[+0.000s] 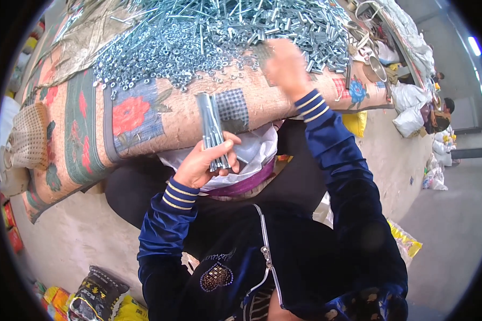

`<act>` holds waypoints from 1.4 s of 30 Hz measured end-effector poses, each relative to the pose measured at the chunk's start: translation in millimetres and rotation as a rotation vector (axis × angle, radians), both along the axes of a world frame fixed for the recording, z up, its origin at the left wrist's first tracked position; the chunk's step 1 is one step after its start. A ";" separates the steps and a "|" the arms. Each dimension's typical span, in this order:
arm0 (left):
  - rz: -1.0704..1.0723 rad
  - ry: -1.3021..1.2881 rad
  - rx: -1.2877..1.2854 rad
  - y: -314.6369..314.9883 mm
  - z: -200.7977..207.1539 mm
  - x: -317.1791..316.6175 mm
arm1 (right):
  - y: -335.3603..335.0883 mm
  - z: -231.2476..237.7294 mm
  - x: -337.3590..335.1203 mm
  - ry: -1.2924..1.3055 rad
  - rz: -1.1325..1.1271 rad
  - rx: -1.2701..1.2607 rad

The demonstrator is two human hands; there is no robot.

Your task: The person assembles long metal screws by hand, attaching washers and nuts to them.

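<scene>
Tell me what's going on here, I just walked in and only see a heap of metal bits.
A person in a blue velvet jacket is working at a table covered with a floral cloth. The left hand grips a bundle of long metal rods, held upright over a white bag in the lap. The right hand reaches up into the big pile of silvery nuts and bolts on the table; it is blurred, so what it holds cannot be told.

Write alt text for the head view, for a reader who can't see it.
Seen from above, a person in a blue velvet jacket holds a bundle of long metal bolts upright in the left hand while the right hand reaches into a heap of silvery bolts and nuts. The heap lies on a floral quilt.
</scene>
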State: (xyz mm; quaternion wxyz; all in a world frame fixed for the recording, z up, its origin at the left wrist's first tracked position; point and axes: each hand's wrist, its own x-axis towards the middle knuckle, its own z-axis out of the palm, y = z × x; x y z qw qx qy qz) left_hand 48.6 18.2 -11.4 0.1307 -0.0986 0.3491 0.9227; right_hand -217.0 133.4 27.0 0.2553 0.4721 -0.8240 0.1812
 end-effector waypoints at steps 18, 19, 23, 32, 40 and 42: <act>0.137 -0.109 -0.060 -3.6 -20.4 25.9 | -0.6 -3.0 66.1 -1.103 0.429 -0.123; 0.110 -0.092 -0.109 -4.0 -18.3 27.3 | -1.5 -0.8 73.5 -1.103 0.428 -0.124; 0.049 -0.083 -0.212 -3.7 -11.7 32.1 | 2.2 9.7 79.1 -1.069 0.496 -0.047; 0.080 -0.036 -0.268 -1.9 -12.2 37.9 | 17.9 21.7 82.0 -1.292 0.530 0.055; 0.004 -0.093 -0.562 -13.7 -17.3 41.1 | 29.8 42.2 82.7 -0.902 0.627 0.352; -0.034 -0.091 -0.544 -10.1 -8.7 40.6 | 26.8 39.2 90.4 -0.919 0.593 0.333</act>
